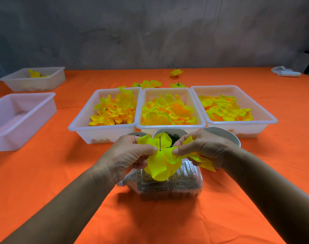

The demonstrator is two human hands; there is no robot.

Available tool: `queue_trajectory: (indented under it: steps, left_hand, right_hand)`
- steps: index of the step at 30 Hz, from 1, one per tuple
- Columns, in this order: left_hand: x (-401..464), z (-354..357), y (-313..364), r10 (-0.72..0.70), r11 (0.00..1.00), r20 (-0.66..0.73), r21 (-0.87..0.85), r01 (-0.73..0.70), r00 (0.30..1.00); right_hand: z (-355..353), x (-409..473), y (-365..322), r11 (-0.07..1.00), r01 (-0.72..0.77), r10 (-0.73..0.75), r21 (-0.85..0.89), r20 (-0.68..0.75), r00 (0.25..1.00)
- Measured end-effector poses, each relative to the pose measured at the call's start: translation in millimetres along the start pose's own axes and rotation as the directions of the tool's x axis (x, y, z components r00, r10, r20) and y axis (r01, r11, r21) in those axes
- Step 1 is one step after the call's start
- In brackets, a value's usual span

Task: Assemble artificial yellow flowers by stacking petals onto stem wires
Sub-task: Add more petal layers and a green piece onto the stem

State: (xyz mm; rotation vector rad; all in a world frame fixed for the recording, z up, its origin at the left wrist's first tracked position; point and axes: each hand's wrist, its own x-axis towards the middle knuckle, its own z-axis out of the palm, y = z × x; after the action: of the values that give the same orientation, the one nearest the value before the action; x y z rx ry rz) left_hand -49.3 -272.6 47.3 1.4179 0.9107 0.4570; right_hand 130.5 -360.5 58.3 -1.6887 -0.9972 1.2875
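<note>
Both hands meet above a clear bottle [169, 184]: left hand [130, 154] pinches the yellow petal layer [160, 164], its stem wire [160, 143] poking upright through the centre. Right hand [204, 148] grips spare petals [203, 161], touching the layer's right edge.

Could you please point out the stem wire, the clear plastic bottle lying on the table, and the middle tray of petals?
stem wire [160, 143]: head view, mid-length of the dark wire above the petal.
clear plastic bottle [185, 184]: head view, its ribbed side wall.
middle tray [169, 127]: head view, its near rim.
</note>
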Motion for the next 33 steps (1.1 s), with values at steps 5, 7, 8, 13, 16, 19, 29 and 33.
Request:
queue_trajectory:
  steps: [5,7,8,13,16,19,29,33]
  left_hand:
    - [0.7,-1.6,-0.8,0.002,1.000,-0.013,0.027,-0.002,1.000]
    - [0.9,-1.7,-1.6,0.003,0.999,-0.010,0.034,-0.002,1.000]
    - [1.1,-1.7,-1.9,0.005,0.999,-0.010,0.037,-0.004,1.000]
    - [0.9,-2.4,-0.4,0.031,0.997,-0.017,0.072,-0.030,0.999]
    - [1.8,-2.5,0.1,0.039,0.995,-0.033,0.096,-0.036,0.999]
    - [2.9,-3.0,-1.0,0.039,0.994,-0.050,0.107,-0.033,0.998]
    - [5.3,-2.3,-1.1,0.018,0.990,-0.047,0.139,-0.012,0.999]
    - [6.0,-2.2,-1.9,0.015,0.991,-0.045,0.133,-0.009,0.999]
  right_hand:
    - [2.8,2.2,2.8,0.998,0.023,-0.025,-0.051,-0.057,0.998]
    - [3.7,2.7,3.3,0.998,0.024,-0.028,-0.055,-0.064,0.998]
    - [3.9,3.1,3.5,0.998,0.026,-0.030,-0.056,-0.068,0.997]
    - [3.8,5.0,3.9,0.997,0.026,-0.032,-0.070,-0.078,0.996]
    - [3.4,5.2,4.1,0.999,0.021,-0.024,-0.049,-0.056,0.998]
    - [3.0,5.3,5.6,0.999,0.023,-0.024,-0.039,-0.037,0.999]
    - [8.0,6.3,7.7,0.997,0.029,-0.035,-0.068,-0.093,0.995]
    - [7.6,6.1,6.9,0.996,0.035,-0.041,-0.077,-0.072,0.997]
